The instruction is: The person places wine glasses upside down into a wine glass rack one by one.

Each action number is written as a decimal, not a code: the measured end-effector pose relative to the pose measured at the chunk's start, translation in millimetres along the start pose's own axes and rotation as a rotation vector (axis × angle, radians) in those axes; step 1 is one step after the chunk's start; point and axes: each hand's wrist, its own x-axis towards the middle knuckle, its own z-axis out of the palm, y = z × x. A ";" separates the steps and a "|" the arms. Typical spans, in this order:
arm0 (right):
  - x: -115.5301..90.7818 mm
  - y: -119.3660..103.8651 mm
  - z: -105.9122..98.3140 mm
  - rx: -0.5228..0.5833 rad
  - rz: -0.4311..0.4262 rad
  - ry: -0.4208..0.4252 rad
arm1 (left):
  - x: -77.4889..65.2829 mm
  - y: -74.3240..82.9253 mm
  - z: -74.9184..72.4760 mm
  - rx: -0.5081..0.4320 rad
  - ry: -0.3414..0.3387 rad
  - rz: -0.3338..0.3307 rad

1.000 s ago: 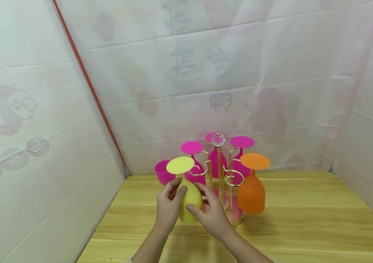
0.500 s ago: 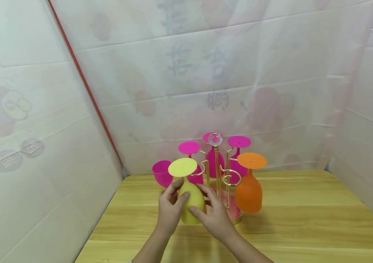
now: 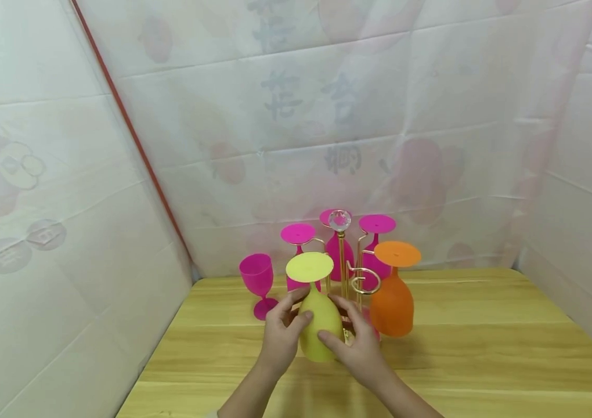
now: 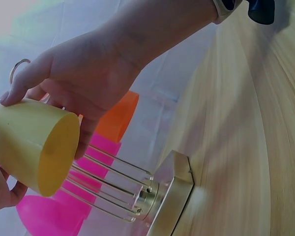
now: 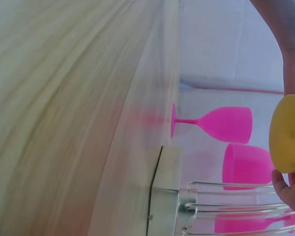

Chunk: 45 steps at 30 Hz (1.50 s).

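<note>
In the head view, a yellow goblet is held upside down, its round foot on top and its bowl opening toward the table. My left hand grips its left side, fingers near the stem and thumb on the front of the bowl. My right hand holds the bowl from the right, thumb pressed low on its front. Both wrist views show the open underside of the yellow goblet clear above the tabletop. Behind it stands a gold wire rack with a crystal knob; one curled wire holder has no goblet in it.
An orange goblet hangs upside down at the rack's right. Several pink goblets, one with its foot showing, hang at the back. Another pink goblet stands upright left of the rack on the wooden table. Printed sheets wall the table.
Both hands have carried the yellow goblet to the right, across the front of the rack. The upright pink goblet at left has come into fuller view. The camera view has shifted slightly.
</note>
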 end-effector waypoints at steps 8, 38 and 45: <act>-2.0 -0.1 -11.7 0.042 -0.037 -0.023 | 4.2 2.5 8.7 0.036 -0.016 -0.034; -6.2 2.0 -31.3 0.135 0.062 -0.004 | 9.7 -6.8 29.7 0.027 -0.075 -0.135; -7.5 1.4 -32.3 0.146 0.085 -0.007 | 10.1 -11.7 30.4 0.025 -0.077 -0.150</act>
